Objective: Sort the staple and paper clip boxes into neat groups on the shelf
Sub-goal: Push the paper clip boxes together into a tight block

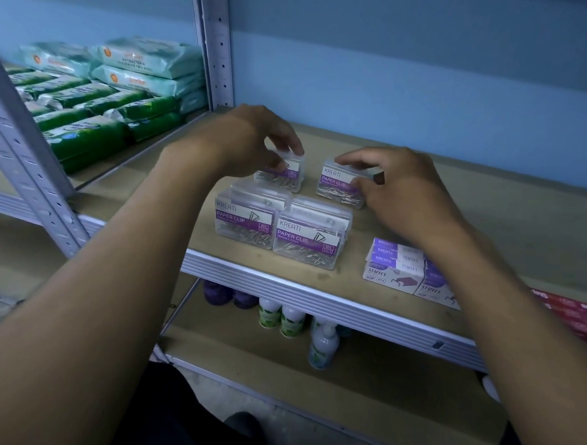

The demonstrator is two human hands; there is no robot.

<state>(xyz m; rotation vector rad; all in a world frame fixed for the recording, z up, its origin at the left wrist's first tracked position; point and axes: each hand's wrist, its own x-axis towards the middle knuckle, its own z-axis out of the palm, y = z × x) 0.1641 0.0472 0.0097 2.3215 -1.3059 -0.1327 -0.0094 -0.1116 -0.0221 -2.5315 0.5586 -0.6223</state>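
Observation:
Clear plastic paper clip boxes with purple labels stand on the wooden shelf (471, 210). Two pairs of them sit near the front edge, the left one (245, 225) beside the right one (310, 240). Behind them, my left hand (252, 136) grips the top of a rear left box (282, 176). My right hand (398, 190) pinches a rear right box (339, 187) between thumb and fingers. Small purple and white staple boxes (396, 265) are stacked at the front right, partly under my right forearm.
A grey metal upright (214, 44) stands behind the left hand. Green and teal wipe packs (99, 99) fill the neighbouring shelf on the left. Bottles (281, 317) stand on the lower shelf. Red packs (574, 315) lie at the far right.

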